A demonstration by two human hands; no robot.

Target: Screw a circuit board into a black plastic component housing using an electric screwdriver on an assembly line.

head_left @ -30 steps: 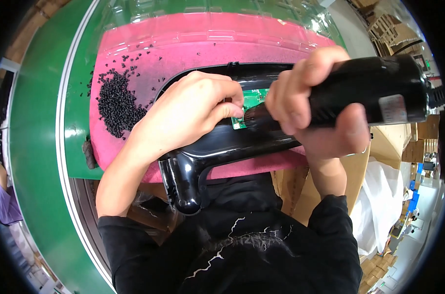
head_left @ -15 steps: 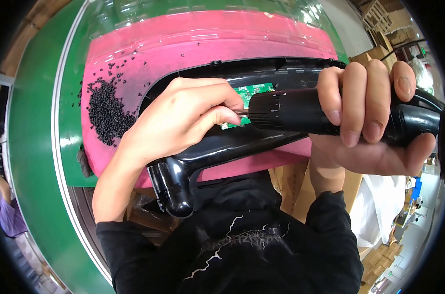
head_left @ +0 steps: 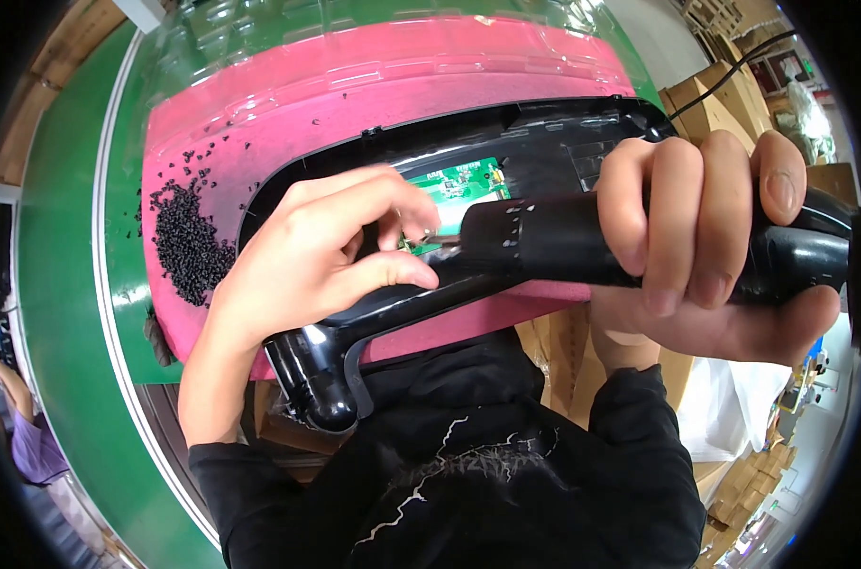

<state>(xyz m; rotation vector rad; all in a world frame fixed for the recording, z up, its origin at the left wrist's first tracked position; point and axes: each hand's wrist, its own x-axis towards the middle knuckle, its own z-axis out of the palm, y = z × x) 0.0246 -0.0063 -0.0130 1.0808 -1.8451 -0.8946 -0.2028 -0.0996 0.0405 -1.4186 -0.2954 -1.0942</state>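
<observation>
Green rectangular circuit board (head_left: pixel 468 182) wants slim metal bit (head_left: pixel 447 242) held square; right hand (head_left: pixel 688 232) grips black cylindrical screwdriver (head_left: pixel 563 239), left hand (head_left: pixel 319 245) loosely parted alongside.

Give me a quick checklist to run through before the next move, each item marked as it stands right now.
1. Black screwdriver in hand: ok; the right hand is wrapped around its body.
2. Left hand clear of the metal bit: not ok; thumb and fingers are spread apart but close by the tip.
3. Green circuit board inside the black housing: ok.
4. Screw under the bit: cannot tell; the tip area is small and blurred.
5. Pile of small black parts outside the housing: ok; it lies to the left, mostly on the pink mat.
</observation>
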